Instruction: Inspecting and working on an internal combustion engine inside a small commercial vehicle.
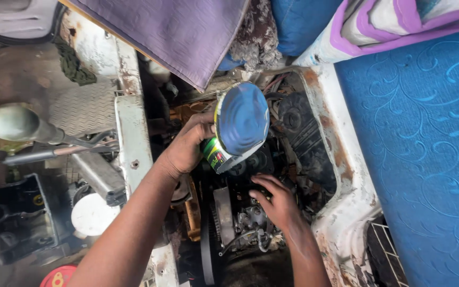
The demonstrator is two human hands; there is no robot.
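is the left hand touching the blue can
Touching: the head view shows the left hand wrapped around the side of the tilted blue can.

Bare forearms and hands (187, 146), no sleeves

Single head view, looking steeply down, close over open engine bay (272, 175) and hands.

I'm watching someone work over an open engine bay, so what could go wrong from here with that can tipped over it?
The left hand holds the can tipped over the engine; with a one-handed grip it might slip or spill. The right hand rests among hoses and metal parts, where fingers could get pinched or scraped.
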